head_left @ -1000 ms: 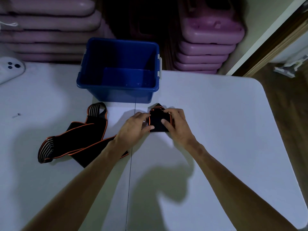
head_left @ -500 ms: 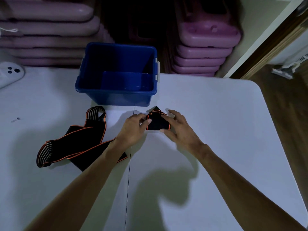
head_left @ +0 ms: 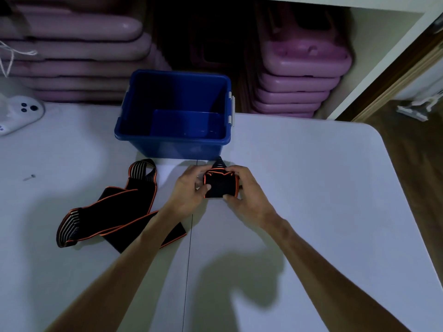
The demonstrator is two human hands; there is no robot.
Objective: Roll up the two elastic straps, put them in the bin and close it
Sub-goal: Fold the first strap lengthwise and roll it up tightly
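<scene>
Blue bin (head_left: 175,140) open-topped, just beyond hands (head_left: 215,188); table (head_left: 311,188) bare rightward; loose strap (head_left: 115,212) left.

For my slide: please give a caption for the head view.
Both hands hold a rolled elastic strap before the open blue bin.

A dim room seen from above. A white table (head_left: 311,188) with a rounded far-right corner fills most of the view; a thin dark seam runs down its middle. Soft shadows lie on its top. Behind it, stacks of pink-purple plastic pieces (head_left: 299,87) stand at the right, and longer flat pink ones (head_left: 76,51) are piled at the left, with a dark gap between. A cream wall (head_left: 374,44) rises at the upper right beside a brown wooden door frame (head_left: 402,68). Brown wood flooring (head_left: 417,164) shows at the far right, with a pale object (head_left: 417,109), perhaps a tool, lying on it.
</scene>
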